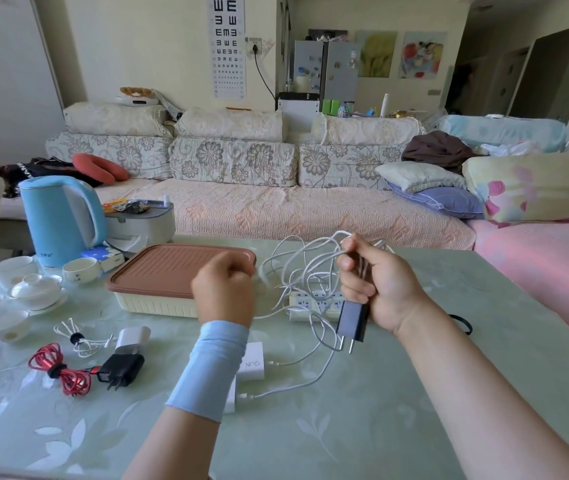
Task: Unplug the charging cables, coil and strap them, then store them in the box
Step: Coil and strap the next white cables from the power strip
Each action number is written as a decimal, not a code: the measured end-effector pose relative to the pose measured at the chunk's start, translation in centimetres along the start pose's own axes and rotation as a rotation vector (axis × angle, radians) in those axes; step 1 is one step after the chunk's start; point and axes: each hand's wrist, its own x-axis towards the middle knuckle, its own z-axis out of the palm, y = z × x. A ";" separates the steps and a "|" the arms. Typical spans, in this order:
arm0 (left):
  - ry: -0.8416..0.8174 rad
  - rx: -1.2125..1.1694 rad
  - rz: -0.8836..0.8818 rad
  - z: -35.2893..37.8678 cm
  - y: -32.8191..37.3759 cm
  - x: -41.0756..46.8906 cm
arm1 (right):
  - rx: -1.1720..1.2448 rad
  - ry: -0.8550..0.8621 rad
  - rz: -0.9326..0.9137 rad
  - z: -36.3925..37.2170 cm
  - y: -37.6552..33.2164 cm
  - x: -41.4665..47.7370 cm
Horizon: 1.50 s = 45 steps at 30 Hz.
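Note:
My right hand (378,284) grips a loose bundle of white cable (305,261) above the table, and a dark grey charger plug (352,322) hangs below its fist, prongs down. My left hand (224,289) is curled, pinching a strand of the same white cable near the box. The cream box with a brown lid (169,268) stands shut behind my left hand. A white power strip (314,301) lies under the cable loops. A white charger block (253,363) with cables plugged in lies beside my left wrist.
At the left lie a strapped red cable (60,368) with a black plug (122,368), and a strapped white cable (79,337) with a white plug (130,339). A blue kettle (60,220) and a white tea set (34,289) stand far left. A black strap (461,322) lies at the right.

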 end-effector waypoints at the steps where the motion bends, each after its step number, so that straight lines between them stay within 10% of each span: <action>1: 0.075 -0.018 0.089 -0.4 -0.1 0.2 | -0.021 0.013 0.005 0.0 0.2 0.1; 11: -0.733 -0.011 0.290 2.1 1.4 -2.8 | -0.082 0.020 0.040 -0.2 0.7 0.4; 18: -0.543 -1.181 -0.767 1.6 0.9 -0.7 | -0.586 0.059 0.073 -0.3 1.3 0.1; 25: -0.601 -1.124 -0.683 1.4 -0.4 -0.2 | -1.148 -0.121 0.206 1.0 2.5 -1.3; 36: -0.591 -1.109 -0.594 2.1 0.9 -1.8 | -1.071 0.012 0.135 0.1 3.2 -0.3; 45: -0.279 -1.649 -1.117 2.3 -1.4 0.3 | -1.398 -0.133 0.114 0.7 3.0 -0.6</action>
